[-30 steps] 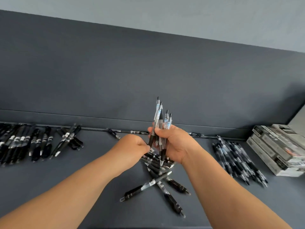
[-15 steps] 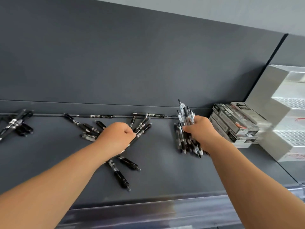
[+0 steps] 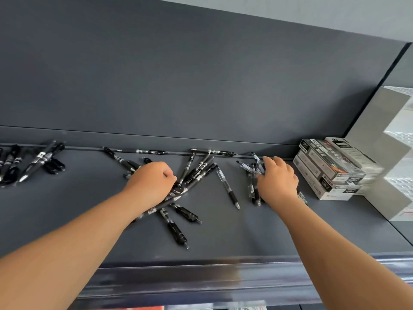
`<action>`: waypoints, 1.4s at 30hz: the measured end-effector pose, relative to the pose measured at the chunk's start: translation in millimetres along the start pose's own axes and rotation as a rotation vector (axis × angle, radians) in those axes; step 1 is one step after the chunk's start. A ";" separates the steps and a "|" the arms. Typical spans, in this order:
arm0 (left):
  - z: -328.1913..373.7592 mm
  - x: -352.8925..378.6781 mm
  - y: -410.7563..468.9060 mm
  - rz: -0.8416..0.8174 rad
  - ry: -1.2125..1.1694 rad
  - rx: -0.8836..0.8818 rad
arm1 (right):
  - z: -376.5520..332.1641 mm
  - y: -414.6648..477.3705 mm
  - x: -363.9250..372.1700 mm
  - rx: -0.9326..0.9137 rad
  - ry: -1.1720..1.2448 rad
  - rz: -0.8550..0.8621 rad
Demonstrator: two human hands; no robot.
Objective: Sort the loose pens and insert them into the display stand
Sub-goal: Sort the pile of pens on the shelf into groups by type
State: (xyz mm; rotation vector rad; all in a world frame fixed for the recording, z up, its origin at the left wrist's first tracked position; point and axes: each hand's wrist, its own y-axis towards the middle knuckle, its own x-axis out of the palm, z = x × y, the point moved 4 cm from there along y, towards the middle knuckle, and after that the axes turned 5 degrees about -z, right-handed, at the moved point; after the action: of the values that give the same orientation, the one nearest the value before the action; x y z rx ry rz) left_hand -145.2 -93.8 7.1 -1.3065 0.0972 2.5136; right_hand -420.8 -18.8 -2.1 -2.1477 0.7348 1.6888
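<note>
Black loose pens (image 3: pixel 196 171) lie scattered in a heap mid-shelf. My left hand (image 3: pixel 152 182) sits on that heap's left side with its fingers curled into a fist; no pen shows inside it. A group of clear-barrelled pens (image 3: pixel 252 175) lies to the right, and my right hand (image 3: pixel 277 182) rests on it with fingers stretched out over the pens. One clear pen (image 3: pixel 226 186) lies alone between the two groups. The white stepped display stand (image 3: pixel 388 153) stands at the far right.
Stacked pen boxes (image 3: pixel 330 171) sit between my right hand and the stand. Another row of black pens (image 3: pixel 33 162) lies at the far left. Two pens (image 3: pixel 178 229) point toward the dark grey shelf (image 3: pixel 245 233) front lip. A dark back panel rises behind.
My right hand carried the bundle of clear pens right, lowered it onto the right-hand group and stretched its fingers over it. The left hand stayed on the middle heap. The view swung right.
</note>
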 end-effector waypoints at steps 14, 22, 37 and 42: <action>-38.6 -24.3 9.0 0.038 0.050 0.021 | -53.6 -13.2 51.5 -0.134 -0.305 -0.255; -68.5 -43.0 35.8 0.114 0.117 0.043 | -97.9 13.9 36.1 -0.251 -0.123 -0.086; -75.1 -50.4 119.7 0.053 0.546 0.168 | -104.6 71.6 66.2 -0.166 -0.121 -0.044; -81.2 -43.6 135.3 0.005 0.673 0.186 | -98.7 73.8 64.2 -0.207 0.053 0.071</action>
State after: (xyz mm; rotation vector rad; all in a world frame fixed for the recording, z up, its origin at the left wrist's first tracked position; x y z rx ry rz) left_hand -98.1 -249.0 -15.8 -1.9955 0.4631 1.9038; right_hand -372.2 -145.1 -33.6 -2.3385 0.6846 1.8227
